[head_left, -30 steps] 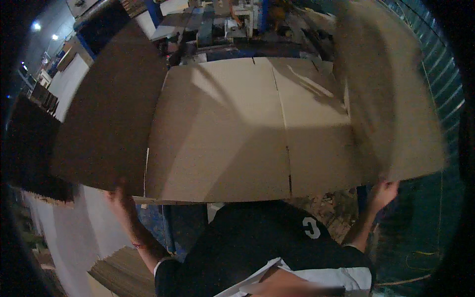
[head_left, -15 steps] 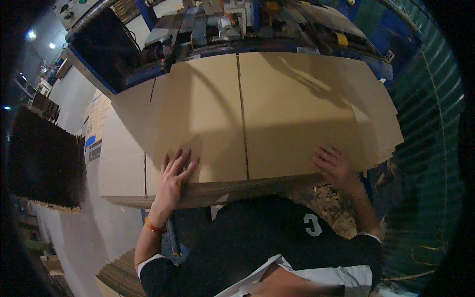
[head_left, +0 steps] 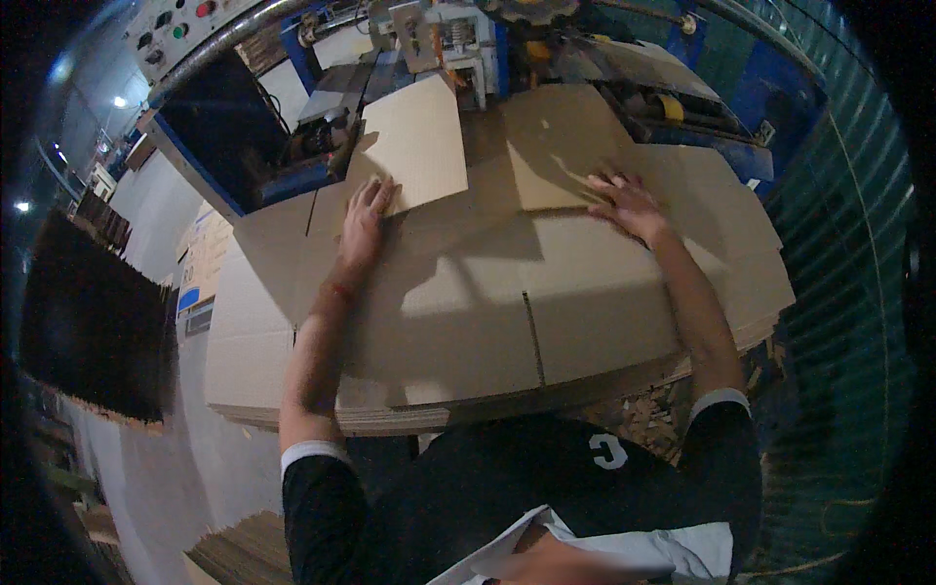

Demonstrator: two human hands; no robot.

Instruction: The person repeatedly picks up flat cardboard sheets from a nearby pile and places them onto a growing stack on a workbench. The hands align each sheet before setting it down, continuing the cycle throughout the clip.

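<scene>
A wide stack of flat cardboard sheets (head_left: pixel 439 351) lies before me, with dark slots cut in the top one. At its far side, against the machine, are two cardboard panels: a paler left panel (head_left: pixel 419 146) that looks slightly raised, and a browner right panel (head_left: pixel 570 146). My left hand (head_left: pixel 366 219) rests by the left panel's near left edge, fingers stretched forward. Over the near right corner of the right panel, my right hand (head_left: pixel 629 210) lies with fingers spread. Whether the two panels are one sheet cannot be made out. Neither hand grips anything.
A blue-framed machine (head_left: pixel 292 146) with rollers and a metal head stands along the far side. Its control panel (head_left: pixel 171 34) with buttons is at the upper left. A dark stack (head_left: pixel 97 312) stands on the left; cardboard scraps (head_left: pixel 634 419) lie below the stack's right side.
Both hands have moved forward, toward the machine. The slotted top sheet has gone forward from the near edge, and two panels now show at the machine, exposing the sheet beneath.
</scene>
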